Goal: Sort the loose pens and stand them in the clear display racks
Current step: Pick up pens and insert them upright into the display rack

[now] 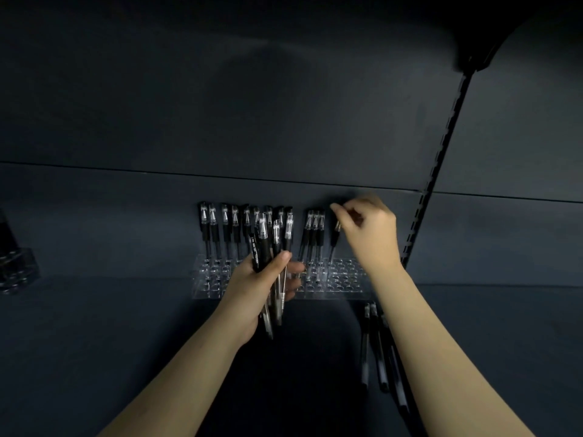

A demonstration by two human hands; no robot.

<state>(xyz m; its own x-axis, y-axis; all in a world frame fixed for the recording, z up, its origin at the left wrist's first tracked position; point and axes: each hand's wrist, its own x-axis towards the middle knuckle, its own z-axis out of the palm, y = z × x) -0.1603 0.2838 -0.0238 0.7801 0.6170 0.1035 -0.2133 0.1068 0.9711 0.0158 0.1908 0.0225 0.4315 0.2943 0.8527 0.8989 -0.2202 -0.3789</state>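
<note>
Here my left hand (255,285) grips the bundle (263,244) as stock; at its two o'clock my right hand (367,222) pinches one pen (335,238) upright over the rack (347,279).

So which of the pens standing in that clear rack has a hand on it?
The rightmost pen, pinched near its top by the right hand; the other standing pens in the clear rack stand free.
</note>
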